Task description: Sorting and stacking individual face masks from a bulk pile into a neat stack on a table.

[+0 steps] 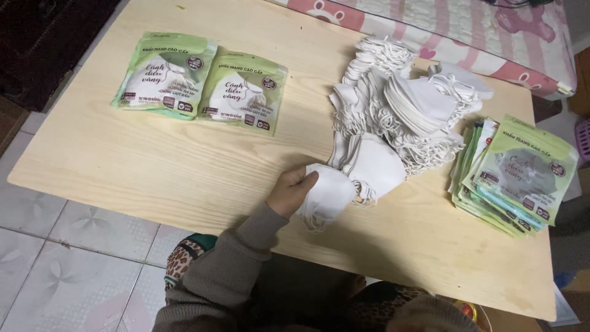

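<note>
At the near edge of the pale wooden table (153, 166), the left hand (291, 190) is closed around a small bunch of white face masks (329, 195), just beside the big heap of loose masks (399, 110). The right hand is out of sight. Two filled green pouches (200, 83) lie far left; a stack of empty green pouches (513, 175) sits at the right.

free: table (184, 166) centre | blocked: mask pile (399, 104), pouch stack (516, 178)
</note>
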